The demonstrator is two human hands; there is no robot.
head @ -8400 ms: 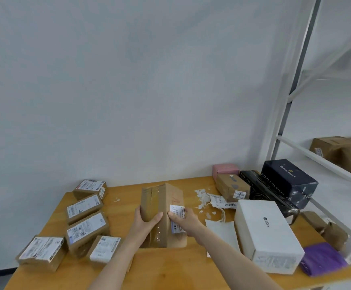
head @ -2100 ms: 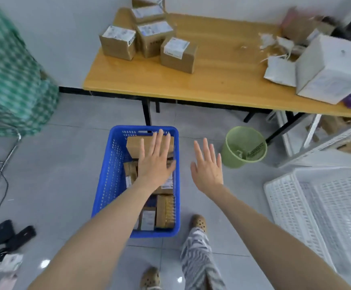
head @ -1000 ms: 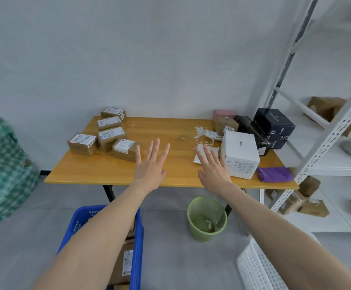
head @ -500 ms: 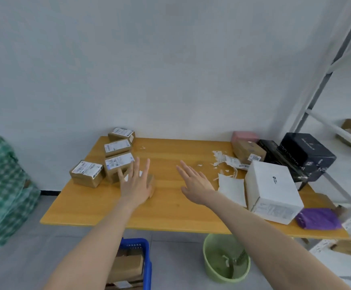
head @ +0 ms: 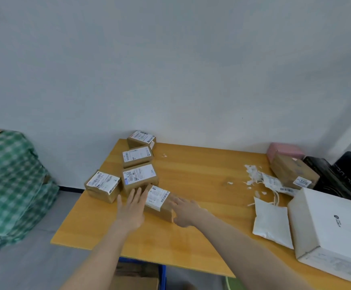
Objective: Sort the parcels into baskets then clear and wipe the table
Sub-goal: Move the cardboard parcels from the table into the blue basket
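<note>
Five labelled cardboard parcels are grouped at the left end of the wooden table (head: 201, 231) in the head view. Their labels face up, which keeps each address readable for sorting. The nearest parcel (head: 157, 197) lies at an angle on the near side of the group, just beside the next parcel (head: 139, 177). The left hand (head: 131, 209) lies against the nearest parcel's left side with fingers straight and spread, gripping nothing. The right hand (head: 186, 210) meets the opposite end with fingers extended; it is slightly blurred, and no closed grasp is visible. Judgement: the two hands bracket the parcel so that it can be pressed between them and lifted as one unit, so the step in hand is pickup of the next parcel. The blue basket (head: 162, 273) shows only as a rim below the table's near edge, under the arms, with a cardboard box (head: 137, 281) inside it. That position suits a short transfer from the table. A white box (head: 329, 233), a white mailer bag (head: 272, 222), a brown parcel (head: 291, 170), a pink box (head: 285, 150) and black boxes (head: 338, 181) occupy the right end, well apart from the left group and probably a separate sort class. Torn paper scraps (head: 253, 174) lie between the two groups and belong to the clearing and wiping stage.
</note>
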